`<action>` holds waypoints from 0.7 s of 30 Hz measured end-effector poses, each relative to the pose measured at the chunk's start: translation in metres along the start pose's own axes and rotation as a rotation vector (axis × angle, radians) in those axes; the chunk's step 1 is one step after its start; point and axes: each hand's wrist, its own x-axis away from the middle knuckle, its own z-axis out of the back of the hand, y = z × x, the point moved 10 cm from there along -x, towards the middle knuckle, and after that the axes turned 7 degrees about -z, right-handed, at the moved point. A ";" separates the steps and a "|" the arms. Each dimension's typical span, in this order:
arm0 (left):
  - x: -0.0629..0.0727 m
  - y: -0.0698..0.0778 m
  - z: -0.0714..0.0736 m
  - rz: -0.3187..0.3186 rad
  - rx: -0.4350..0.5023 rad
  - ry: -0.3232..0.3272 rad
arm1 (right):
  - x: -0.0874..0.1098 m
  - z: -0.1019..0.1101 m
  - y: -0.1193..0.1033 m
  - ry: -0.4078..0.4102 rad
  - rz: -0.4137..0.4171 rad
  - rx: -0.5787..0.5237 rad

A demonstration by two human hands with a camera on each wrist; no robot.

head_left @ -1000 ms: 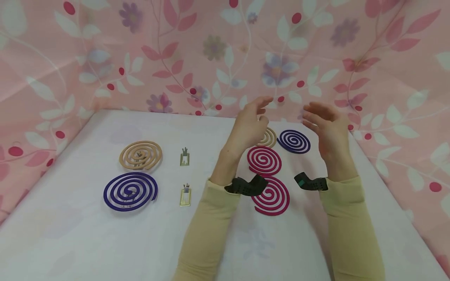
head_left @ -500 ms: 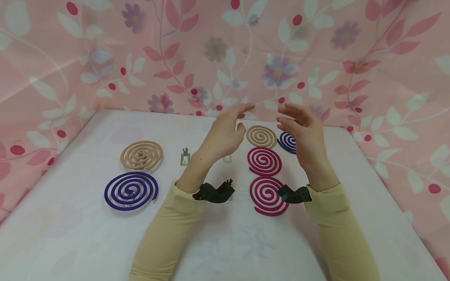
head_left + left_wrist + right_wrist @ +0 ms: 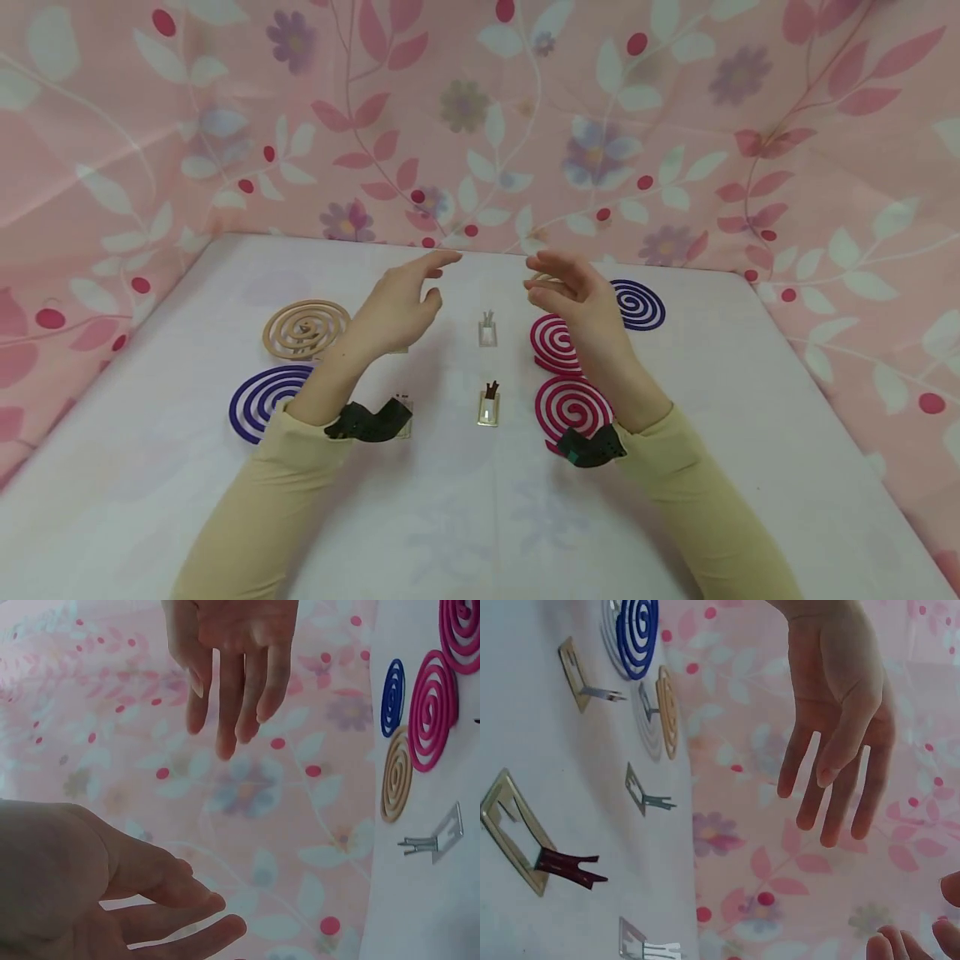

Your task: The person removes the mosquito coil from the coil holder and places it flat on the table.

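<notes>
My left hand is raised over the left middle of the table, fingers loosely bent and holding nothing. Facing it, my right hand hovers over the right-hand mosquito coils, also holding nothing. Below it lie an upper pink coil and a lower pink coil; it mostly hides a tan coil. Near my left forearm, another tan coil and a dark blue coil sit raised on small metal stands. Between my hands stand a silvery coil stand and a gold one with dark prongs.
Another dark blue coil lies at the back right. A further coil stand is partly hidden behind the left wrist band. A pink floral cloth hangs behind the white table.
Both hands have swept left across the table, the left farther than the right. The two middle stands have come into view between them. The coils have stayed in place.
</notes>
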 end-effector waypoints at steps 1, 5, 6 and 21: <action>0.003 -0.005 0.001 0.002 0.009 -0.008 | 0.001 -0.004 0.002 -0.006 -0.011 0.012; 0.016 -0.027 0.004 0.007 0.106 -0.040 | 0.005 -0.017 0.006 -0.038 -0.031 0.036; 0.020 -0.033 0.005 0.010 0.147 -0.047 | 0.007 -0.021 0.005 -0.046 -0.032 0.038; 0.107 -0.145 0.106 0.123 0.249 -0.066 | 0.012 -0.115 -0.004 -0.232 0.012 -0.040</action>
